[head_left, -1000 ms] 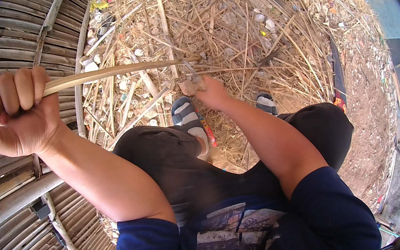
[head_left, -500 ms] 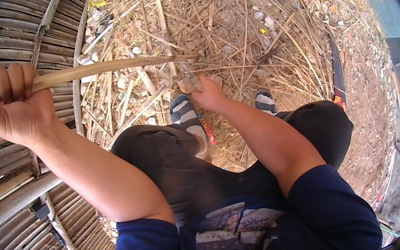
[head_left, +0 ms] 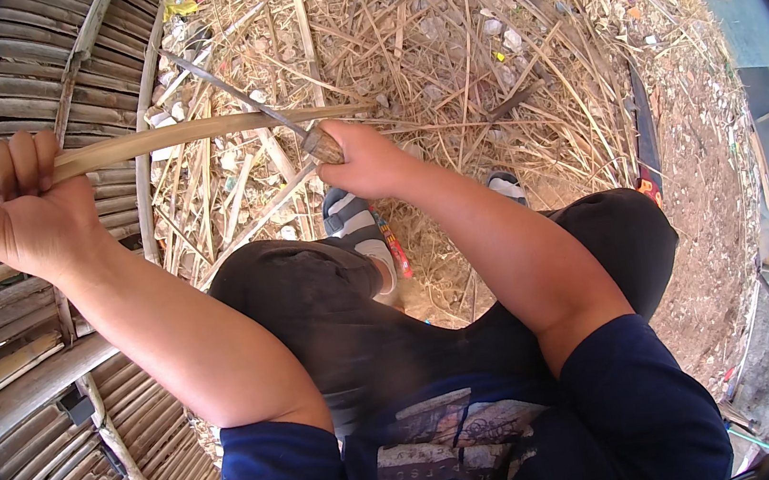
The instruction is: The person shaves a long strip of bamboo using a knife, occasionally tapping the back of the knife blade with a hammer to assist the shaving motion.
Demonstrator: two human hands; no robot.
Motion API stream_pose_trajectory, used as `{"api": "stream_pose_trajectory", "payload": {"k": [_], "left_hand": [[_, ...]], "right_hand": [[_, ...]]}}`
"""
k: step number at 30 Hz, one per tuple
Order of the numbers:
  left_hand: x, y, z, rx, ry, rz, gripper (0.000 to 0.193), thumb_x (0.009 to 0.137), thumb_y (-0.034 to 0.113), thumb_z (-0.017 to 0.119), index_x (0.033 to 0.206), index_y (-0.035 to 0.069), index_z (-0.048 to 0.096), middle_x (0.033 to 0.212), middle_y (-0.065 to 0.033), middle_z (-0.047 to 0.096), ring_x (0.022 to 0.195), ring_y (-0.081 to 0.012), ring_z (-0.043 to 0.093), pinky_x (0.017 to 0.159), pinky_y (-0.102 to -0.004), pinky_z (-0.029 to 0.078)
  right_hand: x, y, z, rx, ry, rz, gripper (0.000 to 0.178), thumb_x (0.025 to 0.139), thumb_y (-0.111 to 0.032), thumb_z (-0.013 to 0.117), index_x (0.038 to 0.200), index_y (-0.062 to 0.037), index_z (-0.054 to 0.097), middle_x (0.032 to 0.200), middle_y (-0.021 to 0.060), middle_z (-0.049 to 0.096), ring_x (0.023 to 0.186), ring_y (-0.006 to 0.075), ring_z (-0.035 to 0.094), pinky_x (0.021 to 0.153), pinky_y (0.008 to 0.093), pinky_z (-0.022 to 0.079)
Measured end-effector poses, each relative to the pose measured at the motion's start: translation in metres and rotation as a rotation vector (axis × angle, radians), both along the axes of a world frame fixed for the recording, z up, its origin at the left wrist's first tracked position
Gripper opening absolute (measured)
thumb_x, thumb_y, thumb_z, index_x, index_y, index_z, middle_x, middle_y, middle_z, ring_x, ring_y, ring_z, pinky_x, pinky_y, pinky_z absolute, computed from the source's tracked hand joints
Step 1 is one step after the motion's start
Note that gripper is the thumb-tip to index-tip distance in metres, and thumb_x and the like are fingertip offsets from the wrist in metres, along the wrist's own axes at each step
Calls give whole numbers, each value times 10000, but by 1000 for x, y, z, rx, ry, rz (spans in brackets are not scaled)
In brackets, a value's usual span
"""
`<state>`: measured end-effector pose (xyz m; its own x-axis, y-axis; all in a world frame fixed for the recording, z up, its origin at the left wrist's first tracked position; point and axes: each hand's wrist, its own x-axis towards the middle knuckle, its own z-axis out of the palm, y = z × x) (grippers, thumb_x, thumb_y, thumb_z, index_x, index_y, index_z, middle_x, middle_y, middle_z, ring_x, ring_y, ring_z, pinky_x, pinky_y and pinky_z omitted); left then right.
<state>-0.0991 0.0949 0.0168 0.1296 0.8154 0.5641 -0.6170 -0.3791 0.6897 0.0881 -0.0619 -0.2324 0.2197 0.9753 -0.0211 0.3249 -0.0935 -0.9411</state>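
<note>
On the left, my left hand is closed round one end of a long, pale bamboo strip, slightly curved, which stretches to the right across the littered ground. My right hand grips the wooden handle of a knife. Its long, narrow grey blade points up and to the left and crosses the strip near the strip's right half. Whether the blade touches the strip I cannot tell. My left sandalled foot is just below the knife handle.
A wall of bamboo slats rises close on my left. Straw, split bamboo pieces and stones cover the ground ahead. A bare dirt strip runs along the right, beside a bluish sheet. My right foot rests near my right knee.
My right hand has moved up and left, and the knife has swung so its blade now lies across the bamboo strip. My left hand has barely shifted.
</note>
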Motion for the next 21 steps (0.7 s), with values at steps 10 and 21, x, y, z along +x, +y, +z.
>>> {"api": "stream_pose_trajectory", "payload": {"k": [10,21], "left_hand": [[15,-9,0,-23,-31,254,268,961,238,711,1003,79,500,638,33,229,558,-107,236,536,-288,228],[39,-25,7,-144,48,736,235,940,118,695,904,-5,498,639,2,350,543,-121,301,492,-316,260]], "right_hand": [[27,-54,-103,-552,-51,-182,488,814,-285,713,1187,9,599,1053,251,687,981,411,676,864,459,536],[-26,-13,-22,-161,46,-140,454,826,-222,683,1191,13,553,1012,284,673,947,441,666,837,494,531]]}}
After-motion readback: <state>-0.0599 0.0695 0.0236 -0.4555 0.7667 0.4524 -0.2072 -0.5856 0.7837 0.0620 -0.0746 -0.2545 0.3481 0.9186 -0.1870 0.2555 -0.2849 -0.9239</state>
